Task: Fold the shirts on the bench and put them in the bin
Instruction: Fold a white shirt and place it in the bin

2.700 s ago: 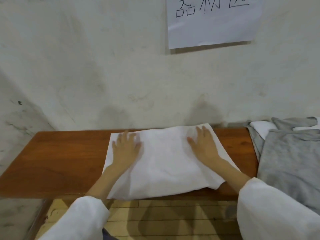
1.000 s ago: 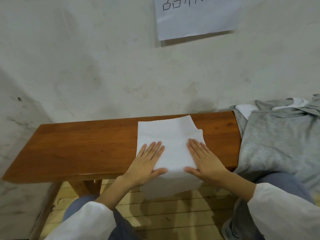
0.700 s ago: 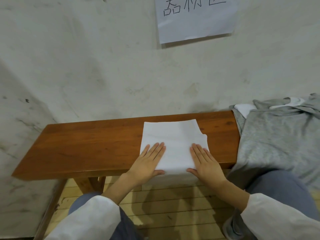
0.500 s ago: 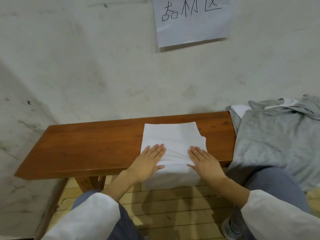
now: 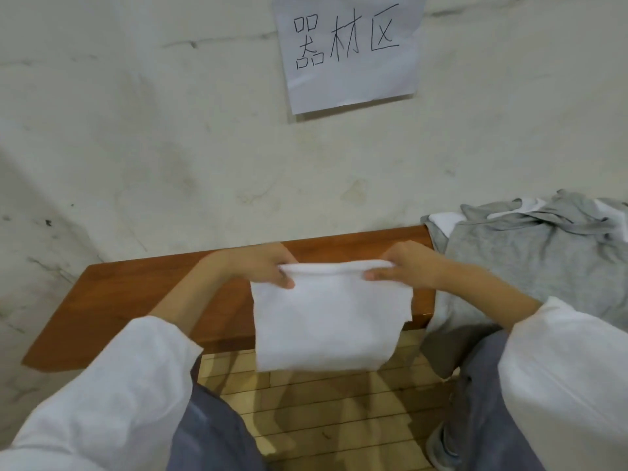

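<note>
Now: left hand [image 5: 268, 266] and right hand [image 5: 404, 266] pinch the top edge of the white shirt [image 5: 326, 321], folded and hanging above the bench [image 5: 129, 300], presumably for carrying to the bin; grey shirts [image 5: 543, 260] at 3 o'clock.

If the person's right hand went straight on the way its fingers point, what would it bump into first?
Probably the left hand. The right hand pinches the top edge of the white shirt, fingers aimed sideways along it toward the other hand, with only shirt between them, though depth is unclear.

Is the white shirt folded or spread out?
Folded: the white shirt hangs as a compact rectangle, its doubled top edge pinched by left hand and right hand.
</note>
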{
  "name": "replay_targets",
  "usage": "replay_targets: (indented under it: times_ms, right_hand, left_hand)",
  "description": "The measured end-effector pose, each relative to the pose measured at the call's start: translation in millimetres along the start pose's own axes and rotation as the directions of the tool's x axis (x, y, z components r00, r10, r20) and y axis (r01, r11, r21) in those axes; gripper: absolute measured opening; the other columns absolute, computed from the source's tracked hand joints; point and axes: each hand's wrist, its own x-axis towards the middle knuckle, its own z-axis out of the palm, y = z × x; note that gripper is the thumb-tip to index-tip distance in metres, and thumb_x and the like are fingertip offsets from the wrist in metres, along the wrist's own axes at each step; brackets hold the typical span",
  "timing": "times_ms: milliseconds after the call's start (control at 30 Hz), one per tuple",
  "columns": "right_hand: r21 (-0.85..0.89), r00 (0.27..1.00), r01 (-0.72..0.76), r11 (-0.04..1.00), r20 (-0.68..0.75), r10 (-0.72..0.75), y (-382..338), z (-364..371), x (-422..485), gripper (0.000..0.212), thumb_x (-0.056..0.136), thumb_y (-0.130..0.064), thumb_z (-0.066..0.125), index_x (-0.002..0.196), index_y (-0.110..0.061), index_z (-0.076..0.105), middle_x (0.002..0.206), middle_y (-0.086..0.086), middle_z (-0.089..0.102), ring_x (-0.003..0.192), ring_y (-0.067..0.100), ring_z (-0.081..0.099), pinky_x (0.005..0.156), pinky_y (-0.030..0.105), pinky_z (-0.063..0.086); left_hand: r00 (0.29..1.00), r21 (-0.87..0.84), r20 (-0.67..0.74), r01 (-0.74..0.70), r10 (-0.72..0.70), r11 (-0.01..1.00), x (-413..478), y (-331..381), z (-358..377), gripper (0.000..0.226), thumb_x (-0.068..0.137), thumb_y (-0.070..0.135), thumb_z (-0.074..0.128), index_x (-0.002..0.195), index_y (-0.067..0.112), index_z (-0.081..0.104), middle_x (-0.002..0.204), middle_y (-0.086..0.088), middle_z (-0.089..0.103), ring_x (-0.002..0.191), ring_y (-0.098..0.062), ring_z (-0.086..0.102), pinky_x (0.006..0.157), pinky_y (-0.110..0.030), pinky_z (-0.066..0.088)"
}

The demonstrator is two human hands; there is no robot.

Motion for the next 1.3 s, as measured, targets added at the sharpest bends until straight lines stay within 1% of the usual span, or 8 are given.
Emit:
replay_targets:
  times_ms: [133,367,500,700,833,933,1033,1300]
  right_hand:
    - [-0.14,0.996,-0.066,0.988,-0.06,0.058,-5.7,-48.1,22.5,0.055,0.087,-0.061,0.047,0.064,-0.011,0.047,0.06,0.002,0.046,0.054,0.016,0.044,0.055,0.028,0.033]
    - [-0.327,0.925,-0.039,0.944,-0.37,-0.09,-11.8,-95.9,44.6,0.022,0.095,-0.027,0.053,0.099,-0.011,0.068,0.094,0.008,0.066,0.087,0.027,0.061,0.068,0.031,0.041]
    - [-0.21,0.964,-0.126,0.969,-0.259,0.069,17.2,-17.6,38.1,0.042,0.097,-0.012,0.044,0.137,-0.021,0.049,0.141,0.006,0.049,0.127,0.025,0.048,0.105,0.032,0.034]
    - [-0.283,0.994,-0.106,0.953,-0.037,0.1,43.1,105.5,1.8,0.062,0.097,-0.01,0.044,0.151,-0.023,0.016,0.159,-0.006,0.012,0.146,0.015,0.011,0.117,0.029,0.009]
    - [-0.119,0.975,-0.155,0.981,-0.179,0.132,51.2,99.4,9.1,0.043,0.098,-0.021,0.046,0.141,-0.026,0.041,0.148,-0.005,0.04,0.134,0.015,0.039,0.114,0.028,0.026]
    - [0.207,0.908,-0.24,0.948,-0.298,0.295,57.2,83.7,33.7,0.028,0.097,-0.016,0.048,0.122,-0.022,0.059,0.13,-0.001,0.056,0.116,0.016,0.054,0.102,0.022,0.038]
    - [0.39,0.853,-0.254,0.885,-0.341,0.395,58.1,66.8,67.4,0.028,0.098,-0.011,0.042,0.116,-0.015,0.064,0.127,0.002,0.059,0.116,0.019,0.053,0.099,0.024,0.038]
    - [0.388,0.758,-0.465,0.795,-0.289,0.585,73.2,70.2,144.7,0.035,0.084,-0.034,0.063,0.111,-0.012,0.058,0.109,0.008,0.06,0.098,0.029,0.059,0.081,0.039,0.05]
  left_hand:
    - [0.984,0.121,-0.177,0.008,0.014,0.993,15.1,14.1,-45.2,0.026,0.087,0.01,0.063,0.064,0.013,0.053,0.064,0.0,0.049,0.059,-0.013,0.043,0.055,-0.024,0.03]
    - [0.842,0.267,-0.535,0.082,0.076,0.96,26.8,30.4,-70.5,0.018,0.088,0.0,0.051,0.091,0.007,0.067,0.082,-0.005,0.061,0.081,-0.026,0.058,0.06,-0.028,0.033]
    - [0.902,0.259,-0.431,0.093,0.028,0.961,39.3,-13.3,21.5,0.057,0.091,-0.002,0.043,0.144,0.019,0.039,0.149,-0.007,0.039,0.136,-0.022,0.036,0.109,-0.023,0.021]
    - [0.96,0.415,-0.281,0.133,-0.013,0.9,33.7,-29.3,146.1,0.088,0.091,-0.009,0.045,0.151,0.027,-0.009,0.155,0.002,-0.022,0.144,-0.019,-0.017,0.111,-0.028,-0.005]
    - [0.925,0.188,-0.38,0.09,-0.012,0.978,37.9,-38.3,133.3,0.059,0.094,0.004,0.046,0.146,0.026,0.032,0.157,0.007,0.019,0.145,-0.013,0.016,0.113,-0.019,0.01]
    - [0.786,-0.073,-0.596,0.15,-0.164,0.986,59.3,-45.6,108.0,0.032,0.095,0.009,0.049,0.122,0.021,0.061,0.132,0.005,0.052,0.121,-0.012,0.049,0.1,-0.011,0.03]
    - [0.642,-0.263,-0.654,0.304,-0.401,0.916,87.3,-66.3,82.3,0.027,0.096,0.013,0.047,0.119,0.015,0.061,0.121,-0.004,0.057,0.104,-0.019,0.057,0.09,-0.023,0.045]
    - [0.545,-0.449,-0.544,0.454,-0.638,0.77,128.7,-97.8,67.5,0.029,0.089,0.035,0.059,0.108,0.014,0.061,0.115,-0.007,0.057,0.11,-0.028,0.052,0.092,-0.037,0.042]
